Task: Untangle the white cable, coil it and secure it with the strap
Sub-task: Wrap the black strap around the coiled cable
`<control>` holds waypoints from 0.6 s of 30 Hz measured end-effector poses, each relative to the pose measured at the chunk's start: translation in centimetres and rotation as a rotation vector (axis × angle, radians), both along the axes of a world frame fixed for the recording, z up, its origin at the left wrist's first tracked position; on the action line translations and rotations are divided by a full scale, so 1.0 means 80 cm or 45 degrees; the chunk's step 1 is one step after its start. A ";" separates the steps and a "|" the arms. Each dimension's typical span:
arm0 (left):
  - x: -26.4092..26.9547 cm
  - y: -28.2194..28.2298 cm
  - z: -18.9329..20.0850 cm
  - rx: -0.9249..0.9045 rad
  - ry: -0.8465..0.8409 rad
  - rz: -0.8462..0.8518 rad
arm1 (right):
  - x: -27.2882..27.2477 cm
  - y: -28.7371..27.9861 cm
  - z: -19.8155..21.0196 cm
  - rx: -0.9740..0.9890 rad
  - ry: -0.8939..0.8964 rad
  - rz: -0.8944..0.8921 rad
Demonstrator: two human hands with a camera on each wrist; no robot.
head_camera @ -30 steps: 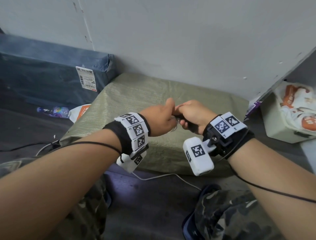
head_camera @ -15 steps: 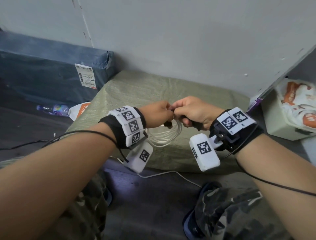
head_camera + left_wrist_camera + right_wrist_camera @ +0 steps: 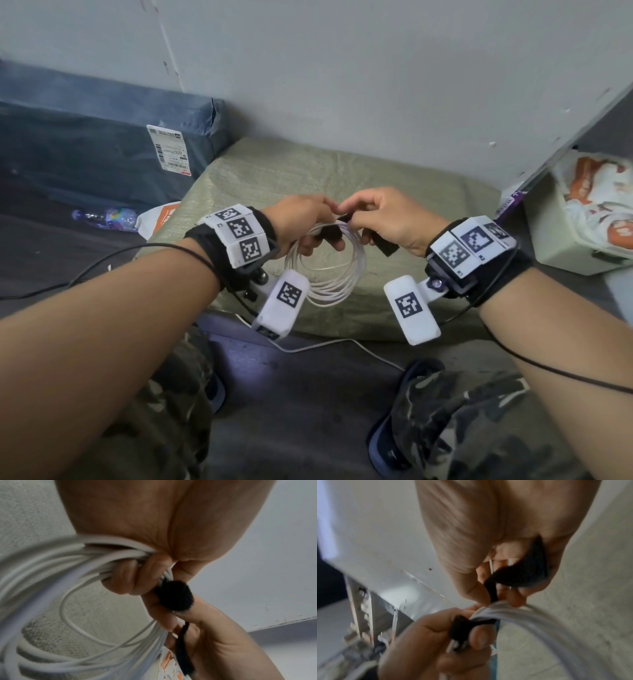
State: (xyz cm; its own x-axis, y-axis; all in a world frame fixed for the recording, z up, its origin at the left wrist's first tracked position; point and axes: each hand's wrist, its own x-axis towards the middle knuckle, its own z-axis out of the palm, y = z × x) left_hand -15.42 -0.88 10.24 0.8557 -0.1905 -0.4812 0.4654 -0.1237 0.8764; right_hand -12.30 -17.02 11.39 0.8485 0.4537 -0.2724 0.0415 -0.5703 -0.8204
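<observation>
The white cable (image 3: pixel 329 277) hangs as a coil of several loops from both hands, above a green woven sack (image 3: pixel 394 178). My left hand (image 3: pixel 305 222) grips the top of the coil (image 3: pixel 72 563) and also pinches one end of the black strap (image 3: pixel 175 596). My right hand (image 3: pixel 380 219) pinches the strap's (image 3: pixel 380 241) other part, whose free tail (image 3: pixel 522 573) runs through the palm. The strap (image 3: pixel 462 627) crosses the cable bundle (image 3: pixel 530 616) between the two hands.
A blue-wrapped parcel (image 3: pixel 102 144) lies at the left by the wall, with a plastic bottle (image 3: pixel 106 217) in front of it. A white box with printed bags (image 3: pixel 582 219) stands at the right. Another thin white lead (image 3: pixel 342 346) runs over the floor by my knees.
The hands have drawn slightly apart and turned, so the coil now hangs in plain sight below them. The strap's tail has come out from the right hand.
</observation>
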 end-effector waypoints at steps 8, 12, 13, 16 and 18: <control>0.003 -0.008 -0.016 0.094 -0.001 0.157 | -0.009 0.002 -0.009 -0.408 -0.542 0.181; 0.006 -0.011 -0.019 0.064 -0.029 0.229 | -0.018 0.012 -0.020 -0.378 -0.576 0.238; 0.007 -0.010 -0.021 0.047 -0.029 0.239 | -0.020 0.014 -0.021 -0.329 -0.540 0.212; 0.006 -0.008 -0.023 0.000 -0.016 0.269 | -0.021 0.019 -0.019 -0.285 -0.383 0.173; 0.005 -0.008 -0.024 -0.009 -0.017 0.268 | -0.017 0.020 -0.016 -0.264 -0.309 0.152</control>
State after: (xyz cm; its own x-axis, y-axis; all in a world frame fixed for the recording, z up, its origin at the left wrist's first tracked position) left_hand -15.02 -1.50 8.33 0.8831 -0.0102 -0.4690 0.4688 -0.0188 0.8831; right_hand -13.69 -15.41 10.08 0.8440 0.5099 -0.1660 0.2978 -0.7031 -0.6457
